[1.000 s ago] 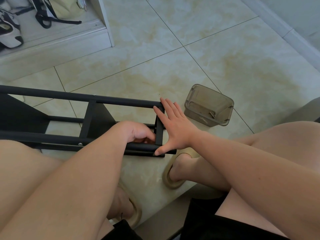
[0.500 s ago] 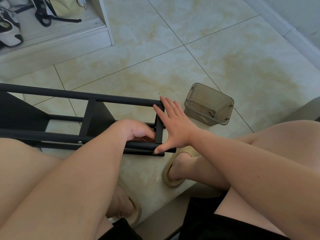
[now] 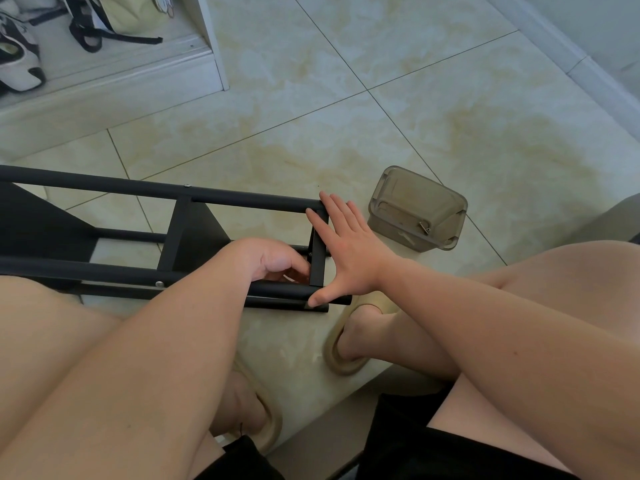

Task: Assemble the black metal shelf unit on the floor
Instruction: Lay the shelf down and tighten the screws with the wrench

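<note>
**Inspector:** Location of the unit?

**Assessor:** The black shelf frame (image 3: 242, 199) lies on its side on the tiled floor (image 3: 450, 98), running from 9 o'clock to the middle of the view. Its end crosspiece (image 3: 318, 251) is the item in hand.

**Inspector:** Hands?

**Assessor:** The right hand (image 3: 349, 251) is spread wide and flat against the outer face of the crosspiece, fingers straight, thumb on the end of the near rail. The left hand (image 3: 273, 259) reaches inside the frame, fingers curled at the crosspiece's inner face. Something pale shows under them, but whether they hold it I cannot tell.

**Inspector:** Change over the last second?

**Assessor:** None of note. Both hands and the frame sit as they did; only the view has drifted slightly.

**Inspector:** Meaning?

**Assessor:** In my judgement a fixing at that joint is being worked by feel, with the right hand bracing. The joint is not yet confirmed secure.

**Inspector:** Surroundings?

**Assessor:** A clear plastic box (image 3: 415, 206) at 2 o'clock of the right hand, near it, with a small metal part (image 3: 424, 227) inside
</note>
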A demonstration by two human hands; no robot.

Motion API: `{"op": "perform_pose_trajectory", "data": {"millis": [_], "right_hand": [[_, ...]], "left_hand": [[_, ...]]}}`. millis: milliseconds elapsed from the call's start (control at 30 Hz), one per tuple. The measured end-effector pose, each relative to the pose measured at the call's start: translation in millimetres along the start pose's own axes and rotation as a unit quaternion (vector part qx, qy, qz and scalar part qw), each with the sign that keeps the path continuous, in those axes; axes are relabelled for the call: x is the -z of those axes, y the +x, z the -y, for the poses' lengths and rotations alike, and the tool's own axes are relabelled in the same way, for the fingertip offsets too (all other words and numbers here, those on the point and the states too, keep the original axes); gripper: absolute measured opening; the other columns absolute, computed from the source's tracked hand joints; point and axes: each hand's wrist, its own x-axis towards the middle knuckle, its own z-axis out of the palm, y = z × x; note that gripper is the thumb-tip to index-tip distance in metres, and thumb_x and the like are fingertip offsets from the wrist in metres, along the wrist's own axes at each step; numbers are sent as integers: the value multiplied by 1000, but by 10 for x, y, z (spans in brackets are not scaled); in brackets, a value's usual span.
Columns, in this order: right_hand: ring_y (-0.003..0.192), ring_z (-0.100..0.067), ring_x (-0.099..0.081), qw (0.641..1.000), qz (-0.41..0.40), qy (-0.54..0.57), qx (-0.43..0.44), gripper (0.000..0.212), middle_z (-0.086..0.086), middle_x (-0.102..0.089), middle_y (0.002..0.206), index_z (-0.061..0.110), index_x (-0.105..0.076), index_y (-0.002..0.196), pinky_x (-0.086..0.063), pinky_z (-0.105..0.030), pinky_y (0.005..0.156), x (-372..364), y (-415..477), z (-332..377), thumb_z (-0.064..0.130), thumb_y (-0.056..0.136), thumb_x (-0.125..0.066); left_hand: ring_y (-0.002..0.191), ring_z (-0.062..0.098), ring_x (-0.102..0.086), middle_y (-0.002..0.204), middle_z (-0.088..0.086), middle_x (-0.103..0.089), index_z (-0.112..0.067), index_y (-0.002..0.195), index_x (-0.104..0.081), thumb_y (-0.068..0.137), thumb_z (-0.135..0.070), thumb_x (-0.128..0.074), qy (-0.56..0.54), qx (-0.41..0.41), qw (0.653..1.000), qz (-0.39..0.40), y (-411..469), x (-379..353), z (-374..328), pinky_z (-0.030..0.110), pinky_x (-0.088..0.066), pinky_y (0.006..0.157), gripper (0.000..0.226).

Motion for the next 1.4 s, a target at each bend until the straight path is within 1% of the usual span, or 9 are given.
{"op": "perform_pose_trajectory", "data": {"millis": [233,367,467,600,733,800,867,1267,1400], "right_hand": [[152,-32,25,1000,-4,2,0,152,-20,24,164,12,5,162,21,-42,121,-13,6,0,95,55,-63],[152,-31,26,1000,-3,3,0,151,-19,25,164,12,6,162,22,-42,121,-12,6,-2,94,55,-63],[152,-31,26,1000,-1,2,0,151,-19,26,164,12,6,162,21,-42,121,-9,6,0,95,55,-62],[152,-31,26,1000,0,-2,-1,152,-19,26,164,12,7,162,19,-44,122,-10,5,1,95,55,-62],[152,-32,26,1000,0,-2,-2,151,-19,26,164,12,7,162,20,-44,122,-10,6,2,95,55,-62],[152,-31,26,1000,0,0,-1,151,-19,26,164,12,7,162,21,-42,121,-11,5,1,95,55,-62],[152,-31,26,1000,-1,1,-1,151,-19,26,164,12,7,162,22,-42,120,-13,7,-2,95,55,-62],[151,-30,28,1000,0,1,0,152,-18,28,163,13,8,162,24,-40,119,-14,8,-2,96,55,-61],[152,-31,27,1000,1,3,0,151,-18,27,164,13,8,162,23,-41,120,-12,8,-1,95,55,-62]], "left_hand": [[57,10,-62,67,-2,-68,-10,92,-72,89,-10,-64,37,-12,999,9,9,-9,-13,18,-48,56,9],[59,13,-61,67,2,-66,-9,90,-70,90,0,-57,6,-22,1000,20,-20,-18,-6,22,-49,60,16],[76,18,-66,84,7,-71,-6,97,-72,89,5,-57,-30,-28,999,16,-20,-10,2,28,-54,76,20],[93,25,-65,101,10,-72,-2,111,-72,89,-9,-64,13,-6,1000,-3,-8,-7,-1,37,-50,96,25],[75,16,-66,86,3,-73,-5,107,-74,88,-12,-67,47,-12,999,-7,8,-13,-4,24,-52,72,22],[57,10,-63,69,-2,-69,-14,85,-77,89,-11,-65,47,-12,999,2,2,-11,-7,16,-48,55,14],[48,8,-58,59,-3,-65,-19,62,-75,89,-9,-63,45,-16,999,3,12,-4,-2,14,-44,47,31],[54,10,-62,65,-2,-68,-19,69,-77,89,-6,-62,43,-18,999,20,25,17,18,16,-47,51,28],[73,15,-67,81,2,-73,-12,94,-77,90,-4,-59,17,-9,999,33,10,17,18,25,-52,72,20]]}}
